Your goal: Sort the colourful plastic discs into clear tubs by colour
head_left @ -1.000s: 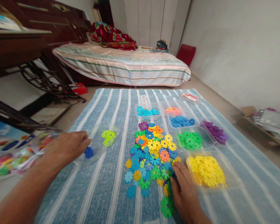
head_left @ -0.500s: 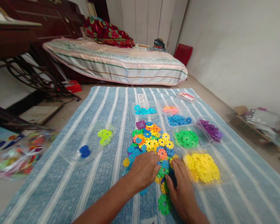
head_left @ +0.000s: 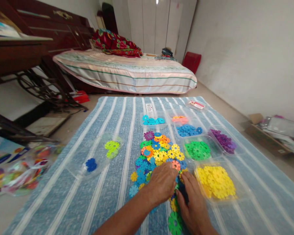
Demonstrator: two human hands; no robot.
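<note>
A pile of colourful snowflake discs with notched rims lies on the striped cloth. Over the front part of this pile, my left hand is closed, its fingers curled downward. What those fingers hold, if anything, is hidden; an orange disc lies right at the knuckles. My right hand rests along the pile's right side, thumb and fingers apart, its fingertips by a yellow disc. Close to my right thumb is a green disc. Some discs are covered by my hands.
Clear containers of yellow, green, purple, blue, orange and light-blue discs stand right and behind. A clear tray with lime and dark-blue discs lies left. Beyond are a bed and a sewing-machine stand.
The view has tilted up slightly, so things appear lower. My left hand has shifted a little right, closer to my right hand. My right hand stays beside the pile.
</note>
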